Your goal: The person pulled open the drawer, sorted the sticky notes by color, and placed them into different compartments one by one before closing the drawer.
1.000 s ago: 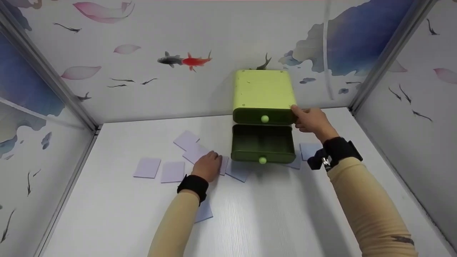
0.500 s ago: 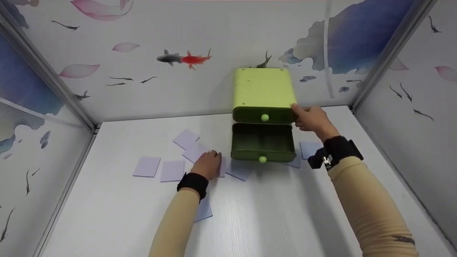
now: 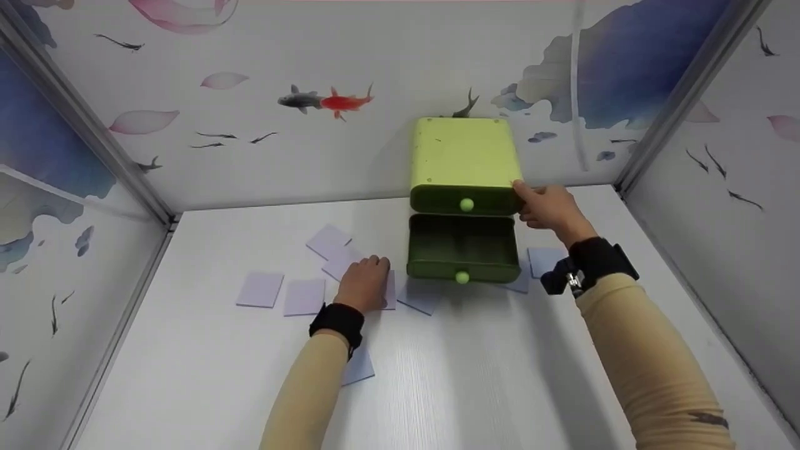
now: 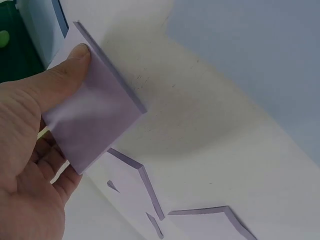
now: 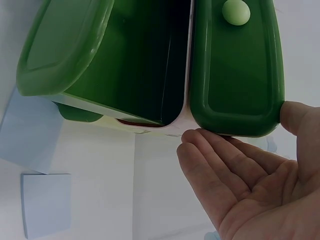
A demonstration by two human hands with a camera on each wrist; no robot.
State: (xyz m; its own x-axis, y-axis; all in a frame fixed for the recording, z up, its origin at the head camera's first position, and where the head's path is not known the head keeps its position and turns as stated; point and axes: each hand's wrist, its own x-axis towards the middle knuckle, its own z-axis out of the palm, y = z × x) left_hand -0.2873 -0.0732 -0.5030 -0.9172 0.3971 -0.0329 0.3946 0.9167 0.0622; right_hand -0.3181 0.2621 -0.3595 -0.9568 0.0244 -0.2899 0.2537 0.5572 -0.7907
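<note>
My left hand [image 3: 364, 282] pinches a thin lilac square [image 4: 95, 107], thumb on its face and fingers behind. The square is tilted and casts a shadow on the table; the head view shows only its right strip. A two-drawer cabinet [image 3: 464, 150], lime on top with dark green fronts, stands at the back. Its lower drawer [image 3: 462, 270] is pulled out, with nothing visible inside; the upper drawer [image 3: 466, 199] is closed. My right hand [image 3: 553, 209] touches the cabinet's upper right front corner, thumb at the top edge and nearly straight fingers against the side.
More lilac squares lie left of my left hand: a lilac square [image 3: 260, 290] at the far left, another square [image 3: 304, 297] beside it, and an overlapping pair [image 3: 328, 241] behind. Bluish squares [image 3: 420, 297] lie near the drawer and right of it [image 3: 544, 261]. Patterned walls [image 3: 250, 169] enclose the table.
The lilac square under my left hand has turned slightly, and that hand has shifted a little away from me. My right hand and the cabinet keep their places.
</note>
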